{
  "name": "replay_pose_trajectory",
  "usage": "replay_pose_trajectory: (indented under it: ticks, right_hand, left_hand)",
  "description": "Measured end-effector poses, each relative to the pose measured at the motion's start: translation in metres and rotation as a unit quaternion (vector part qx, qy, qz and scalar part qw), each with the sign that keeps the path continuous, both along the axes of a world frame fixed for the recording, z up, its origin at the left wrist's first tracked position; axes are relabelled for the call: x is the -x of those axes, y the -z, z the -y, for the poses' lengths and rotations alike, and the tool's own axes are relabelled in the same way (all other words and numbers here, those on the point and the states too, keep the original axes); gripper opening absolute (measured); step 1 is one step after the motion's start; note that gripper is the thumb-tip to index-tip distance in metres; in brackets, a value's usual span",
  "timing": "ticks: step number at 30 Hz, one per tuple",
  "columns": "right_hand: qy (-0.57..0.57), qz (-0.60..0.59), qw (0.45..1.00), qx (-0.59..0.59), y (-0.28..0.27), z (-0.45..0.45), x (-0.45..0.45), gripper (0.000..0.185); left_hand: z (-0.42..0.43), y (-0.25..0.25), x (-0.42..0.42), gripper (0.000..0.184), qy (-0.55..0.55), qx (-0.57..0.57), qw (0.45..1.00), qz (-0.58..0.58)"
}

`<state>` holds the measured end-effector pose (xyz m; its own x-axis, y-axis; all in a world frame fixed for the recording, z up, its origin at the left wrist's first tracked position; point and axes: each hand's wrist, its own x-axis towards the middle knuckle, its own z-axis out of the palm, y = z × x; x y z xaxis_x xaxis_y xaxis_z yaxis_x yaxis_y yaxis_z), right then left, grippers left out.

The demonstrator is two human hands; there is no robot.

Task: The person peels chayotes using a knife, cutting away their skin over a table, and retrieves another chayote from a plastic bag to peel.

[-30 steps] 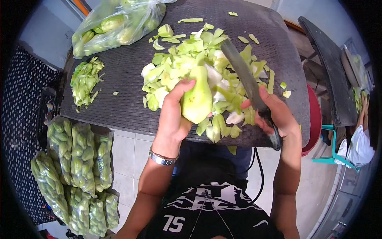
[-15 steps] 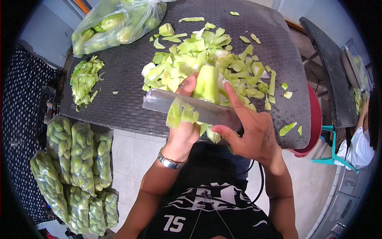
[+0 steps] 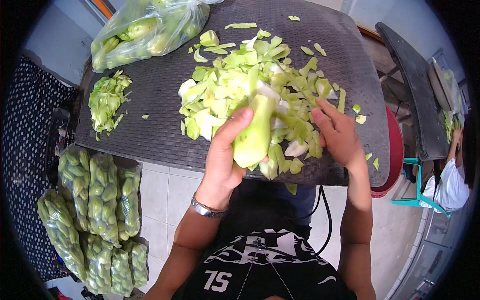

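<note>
My left hand (image 3: 225, 147) grips a peeled pale-green fruit (image 3: 255, 132) from its left side, thumb along the top, with the fruit tilted over the table's front edge. To the right, my right hand (image 3: 337, 132) has its fingers curled round the handle of a knife (image 3: 295, 86). The blade points away from me and is hard to make out, blurred and nearly edge-on. Beneath and beyond both hands spreads a heap of green peels and pale slices (image 3: 225, 87). A whitish piece (image 3: 296, 148) lies between the hands.
On the dark woven table (image 3: 155, 95) are a clear bag of green fruits (image 3: 150, 37) and a smaller peel pile (image 3: 107, 100). Several filled bags (image 3: 102, 190) stand on the floor at left. A red tub (image 3: 395, 150) and another person (image 3: 452, 185) are at right.
The knife has moved off the fruit, away from me and to the right. My left hand has tipped the fruit, its near end now showing. The peels on the blade are gone from there.
</note>
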<state>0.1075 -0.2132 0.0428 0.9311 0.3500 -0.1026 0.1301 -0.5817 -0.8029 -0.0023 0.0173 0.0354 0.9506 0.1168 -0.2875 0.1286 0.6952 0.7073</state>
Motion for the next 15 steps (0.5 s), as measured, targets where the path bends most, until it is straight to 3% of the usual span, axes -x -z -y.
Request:
replay_pose_trajectory:
  ticks: [2,4,6,9,10,11,13,15]
  right_hand:
    - [-0.014,-0.105,0.992,-0.072,-0.002,0.001,0.005,0.063]
    - [-0.040,-0.119,0.989,-0.082,-0.010,-0.001,0.016,0.064]
    - [-0.076,-0.046,0.996,-0.030,-0.022,-0.010,0.037,0.067]
    - [-0.158,0.106,0.981,-0.042,-0.034,-0.018,0.064,0.080]
    - [-0.165,0.180,0.968,-0.057,-0.029,-0.023,0.067,0.082]
    - [-0.172,0.254,0.949,-0.071,-0.020,-0.029,0.067,0.085]
    - [-0.186,0.316,0.928,-0.067,-0.016,-0.031,0.068,0.089]
    - [-0.200,0.293,0.934,-0.030,-0.020,-0.029,0.069,0.091]
  left_hand:
    - [-0.001,0.004,-0.001,0.047,-0.005,0.049,0.999,0.007]
    - [-0.002,0.013,-0.006,0.048,-0.006,0.085,0.996,0.023]
    - [-0.002,0.022,-0.010,0.049,-0.002,0.109,0.993,0.043]
    - [0.014,0.016,-0.006,0.052,-0.094,0.198,0.976,0.005]
    - [0.011,0.007,-0.007,0.052,-0.014,0.137,0.990,0.031]
    - [0.013,0.010,-0.006,0.051,-0.045,0.093,0.994,0.025]
    - [0.022,0.000,-0.005,0.051,-0.084,0.061,0.994,0.027]
    - [0.034,-0.016,0.000,0.050,-0.091,0.035,0.993,0.064]
